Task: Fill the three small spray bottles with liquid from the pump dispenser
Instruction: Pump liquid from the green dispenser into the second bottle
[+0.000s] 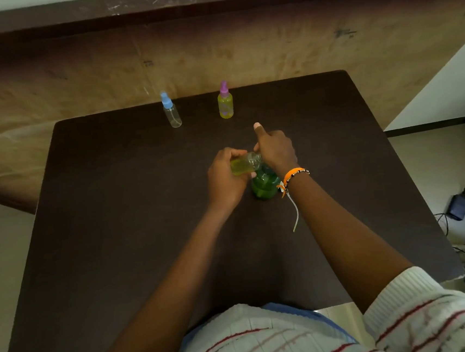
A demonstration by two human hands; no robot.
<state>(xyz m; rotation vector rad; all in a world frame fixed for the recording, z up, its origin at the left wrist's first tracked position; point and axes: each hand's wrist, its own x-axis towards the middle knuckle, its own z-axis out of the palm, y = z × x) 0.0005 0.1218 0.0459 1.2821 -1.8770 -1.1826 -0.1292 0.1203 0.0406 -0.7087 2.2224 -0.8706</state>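
My left hand (225,176) grips a small clear spray bottle (245,163) tilted on its side, about half full of yellow-green liquid, with its open neck pointing right. My right hand (275,149) is curled over the head of the green pump dispenser (264,182), with the thumb sticking out away from me. The bottle's neck meets the dispenser's top under my right hand, and the nozzle is hidden. At the table's far edge stand a clear bottle with a blue cap (171,110) that looks empty and a yellow-filled bottle with a purple cap (225,101).
The dark brown table (116,215) stands against a tan wall. A black power adapter with cables (458,206) lies on the floor to the right.
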